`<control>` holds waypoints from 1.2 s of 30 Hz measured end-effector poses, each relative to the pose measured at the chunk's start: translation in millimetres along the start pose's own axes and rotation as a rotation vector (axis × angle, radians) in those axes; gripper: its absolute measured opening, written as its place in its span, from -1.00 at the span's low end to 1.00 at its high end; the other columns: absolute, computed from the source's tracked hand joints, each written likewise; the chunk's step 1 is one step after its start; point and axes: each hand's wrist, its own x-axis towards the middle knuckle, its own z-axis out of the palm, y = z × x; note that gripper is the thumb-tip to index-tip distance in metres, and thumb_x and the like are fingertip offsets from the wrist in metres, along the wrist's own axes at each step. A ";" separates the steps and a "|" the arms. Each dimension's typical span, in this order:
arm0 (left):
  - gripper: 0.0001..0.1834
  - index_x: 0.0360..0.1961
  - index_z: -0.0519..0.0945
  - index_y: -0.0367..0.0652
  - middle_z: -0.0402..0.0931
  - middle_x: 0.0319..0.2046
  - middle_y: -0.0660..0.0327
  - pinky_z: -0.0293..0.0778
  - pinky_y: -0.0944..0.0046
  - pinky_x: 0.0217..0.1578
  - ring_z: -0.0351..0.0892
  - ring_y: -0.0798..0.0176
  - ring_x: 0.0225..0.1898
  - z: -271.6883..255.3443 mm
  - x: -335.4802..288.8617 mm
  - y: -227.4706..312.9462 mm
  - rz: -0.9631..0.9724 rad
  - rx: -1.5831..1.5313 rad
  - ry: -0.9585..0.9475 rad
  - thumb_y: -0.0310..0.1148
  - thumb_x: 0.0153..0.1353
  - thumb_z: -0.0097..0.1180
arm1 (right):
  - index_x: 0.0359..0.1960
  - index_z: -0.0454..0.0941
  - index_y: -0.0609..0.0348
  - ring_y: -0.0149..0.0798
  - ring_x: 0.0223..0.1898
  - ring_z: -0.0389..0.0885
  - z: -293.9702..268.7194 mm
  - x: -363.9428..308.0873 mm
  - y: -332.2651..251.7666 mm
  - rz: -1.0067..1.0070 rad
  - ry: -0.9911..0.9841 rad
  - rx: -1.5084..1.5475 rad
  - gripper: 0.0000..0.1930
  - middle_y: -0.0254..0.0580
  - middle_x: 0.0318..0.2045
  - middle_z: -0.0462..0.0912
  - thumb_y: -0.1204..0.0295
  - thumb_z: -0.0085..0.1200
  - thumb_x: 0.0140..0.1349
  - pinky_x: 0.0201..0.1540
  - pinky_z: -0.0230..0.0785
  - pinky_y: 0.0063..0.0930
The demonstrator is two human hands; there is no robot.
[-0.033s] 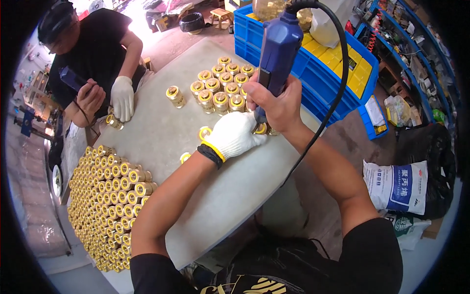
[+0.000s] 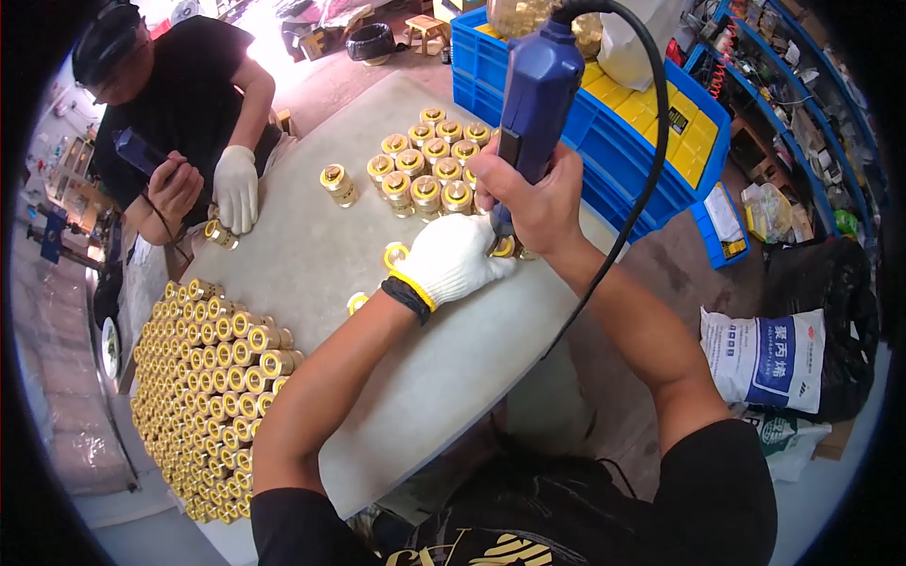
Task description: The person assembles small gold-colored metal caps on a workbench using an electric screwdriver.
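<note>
My right hand (image 2: 540, 200) is bare and wrapped round a blue corded electric screwdriver (image 2: 538, 99), held upright with its narrow end down. That end meets a brass fitting with a yellow ring (image 2: 506, 248), mostly hidden by my fingers. In a white knit glove, my left hand (image 2: 458, 257) closes round this fitting on the table. Two more brass pieces with yellow rings lie by the left wrist, one at the glove (image 2: 394, 255) and one lower down (image 2: 357, 303). Just beyond my hands stands a cluster of upright brass fittings (image 2: 427, 195), with a single fitting (image 2: 338, 186) to its left.
A big stack of brass fittings (image 2: 212, 377) covers the left of the grey table (image 2: 377, 415). Across it, a co-worker (image 2: 179, 104) holds a similar blue tool and a fitting. Blue crates (image 2: 604, 141) stand at the right, a white sack (image 2: 763, 358) nearer. The black cord (image 2: 661, 123) loops past my right forearm.
</note>
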 end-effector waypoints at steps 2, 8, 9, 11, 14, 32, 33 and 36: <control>-0.56 -0.23 0.57 -0.27 0.62 -0.47 -0.11 0.55 -0.12 -0.32 0.67 -0.18 -0.38 0.1 0.9 1.7 -0.013 0.009 -0.017 -0.07 0.08 0.27 | -0.32 0.55 0.26 -0.45 -0.60 0.57 2.2 -0.2 0.8 -0.011 0.049 0.000 -0.79 -0.28 -0.55 0.60 0.44 0.34 0.17 -0.49 0.44 -0.53; -0.62 -0.19 0.68 -0.14 0.66 -0.39 -0.09 0.57 -0.07 -0.30 0.67 -0.19 -0.35 -2.5 0.6 9.1 0.012 0.071 0.041 -0.06 0.12 0.29 | -0.33 0.55 0.25 -0.49 -0.60 0.56 5.3 -4.5 3.8 -0.110 0.249 -0.088 -0.80 -0.30 -0.54 0.61 0.44 0.36 0.20 -0.52 0.40 -0.59; -0.63 -0.21 0.67 -0.15 0.66 -0.40 -0.09 0.56 -0.08 -0.30 0.67 -0.19 -0.36 -1.5 0.4 8.1 0.028 0.070 0.055 -0.08 0.13 0.28 | -0.33 0.54 0.24 -0.47 -0.60 0.56 5.0 -5.4 6.1 -0.125 0.244 -0.091 -0.79 -0.28 -0.54 0.60 0.42 0.35 0.22 -0.52 0.41 -0.57; -0.65 -0.22 0.66 -0.16 0.65 -0.41 -0.08 0.56 -0.08 -0.31 0.67 -0.19 -0.36 -1.8 -1.5 8.0 0.049 0.072 0.072 -0.10 0.13 0.26 | -0.34 0.53 0.24 -0.45 -0.61 0.55 0.7 -5.6 6.1 -0.146 0.241 -0.094 -0.78 -0.26 -0.55 0.60 0.40 0.34 0.24 -0.52 0.42 -0.54; -0.59 -0.21 0.59 -0.24 0.63 -0.45 -0.08 0.57 -0.09 -0.26 0.67 -0.17 -0.35 -13.4 -7.0 9.8 0.018 0.167 -0.073 -0.10 0.10 0.24 | -0.32 0.48 0.23 -0.32 -0.59 0.55 -27.3 7.9 -1.5 -0.082 0.183 0.105 -0.60 -0.19 -0.56 0.56 0.11 0.25 0.35 -0.48 0.49 -0.40; -0.50 -0.08 0.50 -0.19 0.64 -0.43 -0.05 0.57 -0.11 -0.33 0.68 -0.19 -0.37 0.7 32.8 38.8 0.017 0.132 0.063 -0.09 0.06 0.28 | -0.28 0.48 0.24 -0.33 -0.57 0.57 -76.2 18.6 -1.6 -0.101 0.086 -0.020 -0.54 -0.16 -0.54 0.58 0.04 0.28 0.30 -0.44 0.54 -0.41; -0.52 -0.08 0.51 -0.17 0.65 -0.42 -0.05 0.57 -0.11 -0.33 0.69 -0.17 -0.35 -2.5 31.3 40.8 0.015 0.147 0.007 -0.11 0.05 0.29 | -0.28 0.48 0.24 -0.33 -0.57 0.57 -75.4 16.0 -1.7 -0.101 0.089 -0.021 -0.54 -0.16 -0.54 0.58 0.04 0.28 0.30 -0.44 0.54 -0.41; -0.50 -0.07 0.53 -0.19 0.65 -0.39 -0.06 0.57 -0.11 -0.32 0.69 -0.13 -0.33 -11.0 22.8 48.9 -0.007 0.175 -0.095 -0.12 0.03 0.31 | -0.25 0.49 0.26 -0.34 -0.56 0.58 -62.8 3.9 -7.4 -0.014 0.061 0.045 -0.51 -0.17 -0.53 0.58 0.02 0.32 0.27 -0.44 0.52 -0.43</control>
